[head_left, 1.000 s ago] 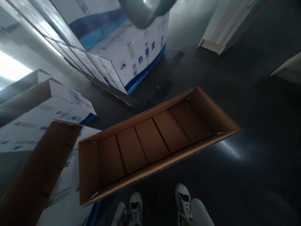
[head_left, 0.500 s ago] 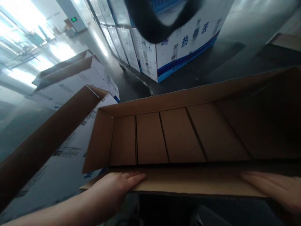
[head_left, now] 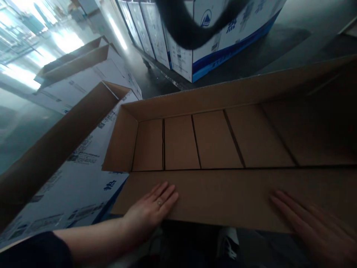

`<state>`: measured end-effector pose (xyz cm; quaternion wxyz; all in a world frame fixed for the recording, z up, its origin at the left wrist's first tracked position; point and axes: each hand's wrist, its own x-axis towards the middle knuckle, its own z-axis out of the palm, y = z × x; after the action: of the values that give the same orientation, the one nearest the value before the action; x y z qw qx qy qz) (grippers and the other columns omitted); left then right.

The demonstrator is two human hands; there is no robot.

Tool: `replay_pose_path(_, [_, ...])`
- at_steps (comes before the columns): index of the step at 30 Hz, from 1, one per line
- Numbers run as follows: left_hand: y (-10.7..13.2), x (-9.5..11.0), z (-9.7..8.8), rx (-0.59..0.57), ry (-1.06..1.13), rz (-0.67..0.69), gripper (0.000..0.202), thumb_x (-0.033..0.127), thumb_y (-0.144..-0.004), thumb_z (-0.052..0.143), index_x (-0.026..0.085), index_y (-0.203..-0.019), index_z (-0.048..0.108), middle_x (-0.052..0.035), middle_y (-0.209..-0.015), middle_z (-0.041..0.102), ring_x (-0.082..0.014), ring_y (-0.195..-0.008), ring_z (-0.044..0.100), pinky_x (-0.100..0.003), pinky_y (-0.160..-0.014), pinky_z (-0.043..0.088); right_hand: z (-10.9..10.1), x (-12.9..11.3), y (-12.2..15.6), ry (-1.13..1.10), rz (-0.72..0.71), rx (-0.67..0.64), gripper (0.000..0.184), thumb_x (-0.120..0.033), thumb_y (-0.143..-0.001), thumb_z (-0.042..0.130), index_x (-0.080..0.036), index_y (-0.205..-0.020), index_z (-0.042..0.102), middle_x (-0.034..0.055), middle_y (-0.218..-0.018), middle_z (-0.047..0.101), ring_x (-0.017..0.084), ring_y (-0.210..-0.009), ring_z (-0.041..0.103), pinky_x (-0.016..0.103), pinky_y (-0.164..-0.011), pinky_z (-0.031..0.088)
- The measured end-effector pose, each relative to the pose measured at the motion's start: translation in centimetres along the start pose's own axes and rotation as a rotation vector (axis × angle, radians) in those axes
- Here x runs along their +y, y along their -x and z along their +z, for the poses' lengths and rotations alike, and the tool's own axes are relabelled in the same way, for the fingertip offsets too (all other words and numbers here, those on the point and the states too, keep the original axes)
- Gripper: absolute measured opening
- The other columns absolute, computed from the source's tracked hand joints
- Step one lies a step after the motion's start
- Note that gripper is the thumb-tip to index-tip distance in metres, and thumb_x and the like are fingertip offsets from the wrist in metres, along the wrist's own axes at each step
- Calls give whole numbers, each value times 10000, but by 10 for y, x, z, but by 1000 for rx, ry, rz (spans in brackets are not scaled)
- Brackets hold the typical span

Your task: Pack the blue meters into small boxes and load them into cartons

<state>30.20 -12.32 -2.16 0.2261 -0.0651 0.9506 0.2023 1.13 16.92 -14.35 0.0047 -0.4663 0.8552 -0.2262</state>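
Before me stands an open brown cardboard box [head_left: 234,89], with several smaller brown cartons [head_left: 181,143] packed side by side in it. Its near flap [head_left: 223,197] is folded outward toward me. My left hand [head_left: 152,208] lies flat on the flap's left part, fingers stretched out, a ring on one finger. On the right part of that flap rests my right hand [head_left: 309,223], fingers straight and close together, somewhat blurred. Neither hand grips anything.
To the left stand another open white printed box [head_left: 92,160] and a further open box [head_left: 80,82] behind it. White and blue printed boxes [head_left: 181,56] are stacked at the back. A dark strap-like loop [head_left: 192,39] hangs across the top. A shoe [head_left: 228,243] shows below.
The near flap has swung outward and down, showing more of its inner face. Both hands now lie flatter on it, and the right hand has shifted left. The view has tilted lower.
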Motion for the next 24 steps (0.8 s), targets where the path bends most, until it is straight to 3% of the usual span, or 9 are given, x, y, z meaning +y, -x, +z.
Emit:
replay_pose_path(2, [-9,-9,17,-42,16,133,735,93,-713,515,249,-1375,235,-94,-1452,160,-305,-1324,131,-520,-1050,179,22,-6,10,53,-118,35,434,-269,-770,379,-496,-1113,515,-26,-1120,600,161,-1053,535,350,-966,344])
replay_pose_path(5, [-22,-27,39,-52,34,325,703,210,-744,558,254,-1373,247,-67,-1454,164,-267,-1335,111,-466,-1084,83,53,2,27,93,-216,138,272,-257,-749,451,-352,-929,632,19,-956,669,184,-972,582,368,-1018,299])
replay_pose_path(7, [-28,-40,51,1,18,406,649,201,-793,488,238,-1383,220,-49,-1439,219,-217,-1340,110,-406,-1096,39,56,6,30,75,-248,95,259,-331,-717,508,-283,-934,641,51,-1026,647,219,-1038,551,411,-1031,286])
replay_pose_path(9, [-33,-51,63,69,-23,444,649,140,-802,432,232,-1393,181,-38,-1424,256,-185,-1338,125,-375,-1100,38,36,-2,18,-16,-314,-38,357,-406,-699,530,-276,-1016,629,61,-1133,595,243,-1097,513,419,-989,351])
replay_pose_path(11, [-38,-58,72,138,-115,461,642,133,-800,423,222,-1392,189,-39,-1412,284,-177,-1331,163,-363,-1099,90,5,-29,-15,-157,-380,-217,345,-418,-750,479,-309,-1046,620,41,-1111,608,223,-1046,550,379,-880,455])
replay_pose_path(13, [-43,-61,78,231,-272,503,574,163,-818,408,201,-1371,258,-40,-1406,303,-180,-1322,201,-358,-1089,158,-20,-76,-71,-252,-306,-390,333,-364,-832,389,-289,-1073,606,41,-1056,632,185,-963,591,342,-819,493])
replay_pose_path(15, [-45,-61,79,347,-437,558,503,213,-840,380,165,-1338,332,-45,-1408,309,-197,-1313,223,-364,-1073,203,-22,-134,-140,-312,-280,-428,375,-356,-856,350,-218,-1123,573,58,-1130,593,180,-1030,554,348,-892,455])
replay_pose_path(20, [-44,-56,75,525,-629,580,446,298,-864,335,180,-1287,413,-43,-1402,335,-214,-1285,276,-372,-1049,252,59,-261,-288,-79,-348,-494,456,-245,-870,364,-61,-1285,403,106,-1297,456,159,-1194,420,246,-1010,313])
replay_pose_path(24, [-45,-54,75,559,-622,554,419,296,-872,325,188,-1259,443,-34,-1394,352,-193,-1267,308,-346,-1039,273,110,-302,-326,63,-336,-552,411,-319,-867,385,-47,-1114,568,177,-1123,578,248,-1050,539,308,-890,405])
